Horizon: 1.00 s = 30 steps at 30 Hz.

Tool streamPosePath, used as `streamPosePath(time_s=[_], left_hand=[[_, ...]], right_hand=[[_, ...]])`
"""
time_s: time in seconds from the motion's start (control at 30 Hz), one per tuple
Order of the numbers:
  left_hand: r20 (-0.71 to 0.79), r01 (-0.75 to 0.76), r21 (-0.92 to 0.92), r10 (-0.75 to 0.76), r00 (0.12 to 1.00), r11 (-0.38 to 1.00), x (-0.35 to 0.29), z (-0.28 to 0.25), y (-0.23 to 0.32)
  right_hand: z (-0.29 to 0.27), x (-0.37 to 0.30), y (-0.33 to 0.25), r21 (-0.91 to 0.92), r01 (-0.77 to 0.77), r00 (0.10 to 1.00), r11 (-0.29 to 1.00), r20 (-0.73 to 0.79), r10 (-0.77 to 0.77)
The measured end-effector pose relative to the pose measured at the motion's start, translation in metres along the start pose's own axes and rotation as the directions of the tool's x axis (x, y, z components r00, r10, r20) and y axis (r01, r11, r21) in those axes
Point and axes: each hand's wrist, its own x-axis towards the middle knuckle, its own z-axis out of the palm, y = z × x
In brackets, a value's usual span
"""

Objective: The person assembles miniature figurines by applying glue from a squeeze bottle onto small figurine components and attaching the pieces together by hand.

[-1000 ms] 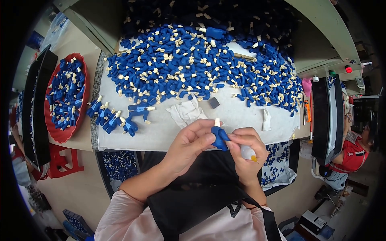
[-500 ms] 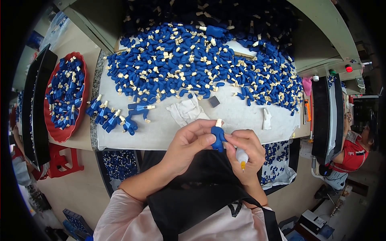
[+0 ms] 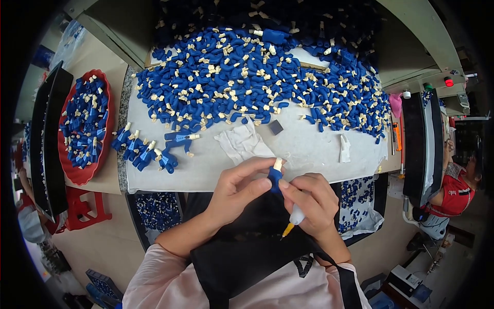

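Just past the table's front edge, my left hand (image 3: 237, 186) pinches a small blue figurine body (image 3: 276, 176) with a cream peg at its top. My right hand (image 3: 315, 202) presses thumb and forefinger against the figurine's right side; whether an arm piece sits under these fingertips is hidden. Tucked in the same right hand is a small white glue bottle (image 3: 296, 216), its yellow nozzle and thin tip pointing down and left. Beyond my hands a large heap of blue arm pieces (image 3: 231, 77) with cream hands covers the table. Several partly assembled blue figurines (image 3: 146, 153) lie at the left.
A red scalloped tray (image 3: 77, 177) of blue figurines stands at far left. On the white table covering (image 3: 206, 172) lie a crumpled white cloth (image 3: 242, 141), a dark square block (image 3: 276, 127) and an orange-handled cutter (image 3: 397, 136). A co-worker in red (image 3: 455, 193) sits at right.
The figurine has turned in my fingers and now shows a narrower side. The glue bottle's nozzle has swung to the left and lower. Both hands stay close together.
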Motion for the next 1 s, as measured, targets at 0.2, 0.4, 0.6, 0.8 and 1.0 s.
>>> streamPosePath(time_s=[0.2, 0.4, 0.6, 0.8, 1.0], left_hand=[[-0.005, 0.074, 0.011, -0.074, 0.997, 0.997, 0.001, 0.003, 0.003], [0.019, 0.127, -0.161, -0.126, 0.992, 0.979, 0.001, 0.008, 0.003], [0.077, 0.209, -0.363, -0.194, 0.978, 0.908, 0.001, 0.013, 0.004], [0.182, 0.281, -0.516, -0.217, 0.959, 0.809, 0.003, 0.013, -0.001], [0.07, 0.215, -0.441, -0.206, 0.976, 0.871, 0.003, 0.018, -0.002]], right_hand=[[-0.002, 0.003, -0.008, -0.082, 0.07, 0.995, 0.994, 0.078, -0.064], [0.001, -0.003, -0.01, -0.037, 0.067, 0.998, 0.997, -0.001, -0.067], [-0.003, -0.009, -0.012, -0.002, -0.018, 0.999, 1.0, -0.042, 0.018], [0.002, -0.02, -0.01, 0.032, -0.118, 0.991, 0.992, -0.056, 0.12], [0.01, -0.027, -0.008, 0.074, -0.157, 0.978, 0.985, -0.129, 0.166]])
